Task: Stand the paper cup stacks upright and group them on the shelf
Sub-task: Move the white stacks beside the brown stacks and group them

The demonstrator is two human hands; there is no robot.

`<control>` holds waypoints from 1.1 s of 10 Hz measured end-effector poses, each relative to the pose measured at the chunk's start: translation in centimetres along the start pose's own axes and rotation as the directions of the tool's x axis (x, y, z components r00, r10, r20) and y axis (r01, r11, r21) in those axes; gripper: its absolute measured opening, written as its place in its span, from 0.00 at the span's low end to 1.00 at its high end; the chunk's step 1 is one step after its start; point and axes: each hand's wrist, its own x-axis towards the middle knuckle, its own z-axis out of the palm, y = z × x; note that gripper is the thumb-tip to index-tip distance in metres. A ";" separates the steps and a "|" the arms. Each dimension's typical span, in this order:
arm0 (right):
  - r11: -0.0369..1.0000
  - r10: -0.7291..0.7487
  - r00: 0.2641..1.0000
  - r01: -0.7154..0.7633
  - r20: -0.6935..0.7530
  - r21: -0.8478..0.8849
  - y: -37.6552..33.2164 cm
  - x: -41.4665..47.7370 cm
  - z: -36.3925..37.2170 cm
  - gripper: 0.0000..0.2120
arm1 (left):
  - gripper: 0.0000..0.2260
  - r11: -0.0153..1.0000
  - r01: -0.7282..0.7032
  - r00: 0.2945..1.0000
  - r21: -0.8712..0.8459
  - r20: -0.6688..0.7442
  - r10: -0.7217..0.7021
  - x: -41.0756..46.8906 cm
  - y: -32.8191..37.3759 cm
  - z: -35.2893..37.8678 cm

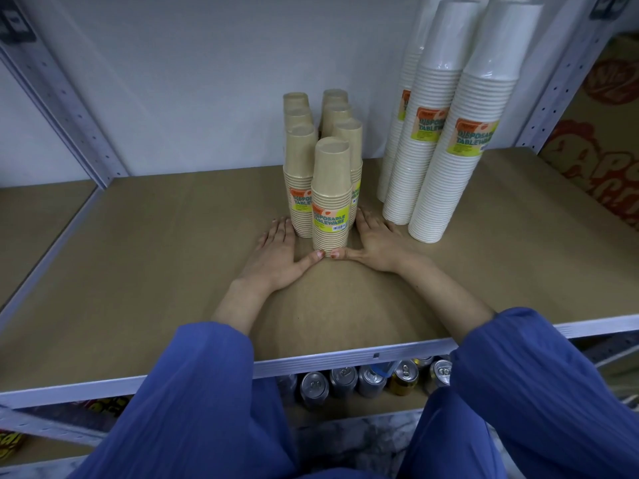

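The task looked close to finished. Every brown cup stack (pixel 330 191) in sight stood upright, packed into a tight cluster near the middle of the shelf (pixel 138 257), rims down and touching one another. I counted about seven, though the far ones were partly hidden. Just to the right, apart from the brown group, the taller white cup stacks (pixel 449 146) also stood upright in their own close group of three or four. No stack lay on its side anywhere on the board.

The left hand (pixel 276 252) and right hand (pixel 378 242) lay flat on the shelf either side of the nearest brown stack, each hand's grip wide and holding nothing, thumbs almost meeting at its base. This read as a last nudge to square the cluster; perhaps only drawing the two groups nearer remained.

Each stack seemed sleeved in clear wrap with a label. On the lower shelf stood drink cans (pixel 345 380).
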 end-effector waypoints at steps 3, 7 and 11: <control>1.000 0.003 1.000 -0.003 0.005 -0.012 -0.1 0.2 -0.1 0.48 | 0.39 1.000 0.001 1.000 -0.014 -0.008 -0.001 0.1 -0.1 0.0; 1.000 0.014 1.000 -0.014 -0.026 0.017 -0.2 -0.6 -0.1 0.48 | 0.39 0.999 0.031 1.000 -0.033 -0.004 -0.031 -0.6 0.0 -0.2; 0.992 0.007 0.981 0.018 -0.195 0.128 2.0 -8.0 0.9 0.29 | 0.25 0.992 -0.057 0.981 -0.110 -0.189 0.036 -7.6 2.8 2.1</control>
